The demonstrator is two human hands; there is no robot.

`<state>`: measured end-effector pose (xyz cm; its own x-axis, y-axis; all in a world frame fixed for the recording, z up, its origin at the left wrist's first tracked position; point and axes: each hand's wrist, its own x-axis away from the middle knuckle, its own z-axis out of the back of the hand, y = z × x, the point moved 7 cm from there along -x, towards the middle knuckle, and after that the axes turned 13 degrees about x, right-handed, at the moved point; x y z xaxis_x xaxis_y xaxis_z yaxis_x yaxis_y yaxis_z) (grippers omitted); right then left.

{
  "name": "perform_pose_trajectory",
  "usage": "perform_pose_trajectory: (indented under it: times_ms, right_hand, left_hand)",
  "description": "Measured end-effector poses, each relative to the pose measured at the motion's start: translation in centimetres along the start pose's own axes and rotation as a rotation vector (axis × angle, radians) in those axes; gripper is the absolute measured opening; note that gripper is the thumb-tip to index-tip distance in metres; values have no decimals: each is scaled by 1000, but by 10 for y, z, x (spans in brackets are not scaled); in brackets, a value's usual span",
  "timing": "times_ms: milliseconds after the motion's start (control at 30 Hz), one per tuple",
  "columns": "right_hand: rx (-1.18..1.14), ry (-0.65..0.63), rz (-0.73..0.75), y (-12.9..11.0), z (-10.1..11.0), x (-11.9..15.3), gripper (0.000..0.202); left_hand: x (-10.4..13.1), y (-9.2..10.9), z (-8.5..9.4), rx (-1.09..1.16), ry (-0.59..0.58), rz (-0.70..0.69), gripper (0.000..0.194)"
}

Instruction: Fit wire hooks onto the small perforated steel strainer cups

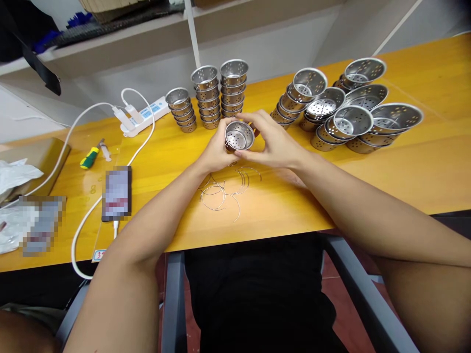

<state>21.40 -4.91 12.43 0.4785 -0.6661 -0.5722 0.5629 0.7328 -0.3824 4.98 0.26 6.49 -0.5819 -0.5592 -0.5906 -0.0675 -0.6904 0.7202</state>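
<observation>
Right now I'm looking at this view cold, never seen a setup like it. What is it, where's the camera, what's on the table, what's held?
There is no machine here: a person works bare-handed. The single picture comes from a camera on that person's head, looking forward and down.

The left hand and right hand together hold one small metal cup with holes in it, its open top facing the camera.

Below them on the yellow table lie some thin curved wires. Farther back stand more perforated cups: upright stacks to the left, leaning stacks to the right. At the left are a white power strip, a yellow and green handle and a blurred phone.
</observation>
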Motion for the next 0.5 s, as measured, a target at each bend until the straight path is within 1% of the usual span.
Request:
perform_pose_trajectory:
  times_ms: [167, 233, 267, 333, 400, 433, 467, 500]
  right_hand:
    - [30, -8, 22, 6, -2, 1, 100]
    - [73, -7, 32, 3, 6, 1, 101]
    - [103, 4, 33, -1, 14, 0, 100]
    - [173, 64, 16, -12, 41, -2, 93]
    - [251, 177, -2, -23, 80, -1, 79]
    - [287, 237, -31, -24, 102, 0, 75]
    - [288, 306, -105, -17, 125, 3, 75]
    - [269, 382, -222, -1, 149, 8, 80]
  left_hand:
    - [-1, -2, 0, 24, -3, -22, 104]
    - [-1, 1, 1, 5, 11, -19, 107]
    - [0, 3, 1, -11, 24, -8, 109]
    - [1, 7, 4, -61, 57, 51, 109]
    - [4, 9, 10, -123, 95, 131, 99]
    - [6, 9, 13, -155, 114, 162, 92]
    - [7, 10, 17, -187, 129, 181, 86]
    - [8, 10, 20, -216, 139, 187, 81]
